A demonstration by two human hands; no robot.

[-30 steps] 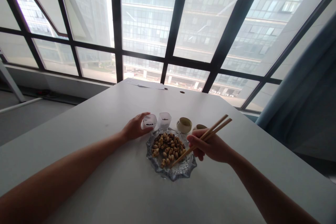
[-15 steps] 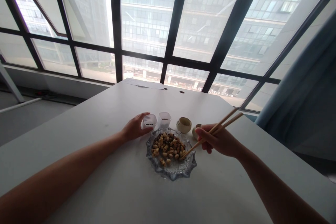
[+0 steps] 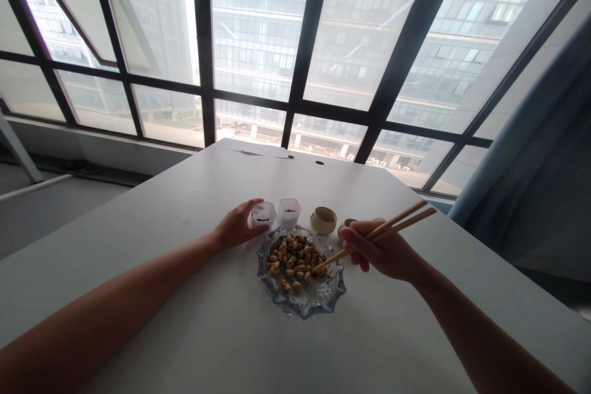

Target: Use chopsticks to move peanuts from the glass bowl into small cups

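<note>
A clear glass plate with a scalloped rim (image 3: 305,309) holds a heap of peanuts and other nuts (image 3: 295,257). My right hand (image 3: 381,248) is closed around wooden chopsticks (image 3: 401,220), whose tips reach into the nuts at the right side of the heap. My left hand (image 3: 240,225) grips a small translucent cup (image 3: 263,212) with a few dark bits inside. Beside it stands a second translucent cup (image 3: 289,212), also with dark bits. A beige ceramic cup (image 3: 323,220) is behind the plate, and another (image 3: 344,229) is partly hidden by my right hand.
The white table (image 3: 221,320) extends on all sides of the plate. Sheets of paper (image 3: 263,151) and two dark round holes are near its far end. Tall windows stand beyond, with a blue curtain (image 3: 521,129) at the right.
The chopstick tips have moved slightly left, further into the nuts, and their rear ends sit lower and further right. My left hand still grips the cup.
</note>
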